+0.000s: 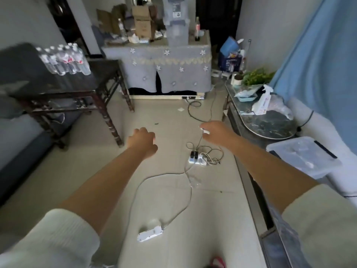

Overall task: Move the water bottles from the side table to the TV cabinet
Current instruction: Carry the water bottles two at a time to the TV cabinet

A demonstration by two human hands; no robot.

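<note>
1. The water bottles [64, 59] are standing as a shrink-wrapped pack on the far left part of the side table [96, 82], upright and touching one another.
2. The left hand [143, 139] is hanging over the floor to the right of the side table, fingers curled into a loose fist and gripping nothing.
3. The right hand [214, 132] is hovering farther right of the side table, just beside the TV cabinet [270, 124]; its fingers are bending downward, and whether they are pinching anything cannot be determined.
4. The TV cabinet is running along the wall opposite the side table, carrying a plant [257, 76], a plastic bag [274, 103] and a clear storage box [303, 155].
5. Two power strips [197, 159] with cables are lying on the floor between the side table and the TV cabinet.
</note>
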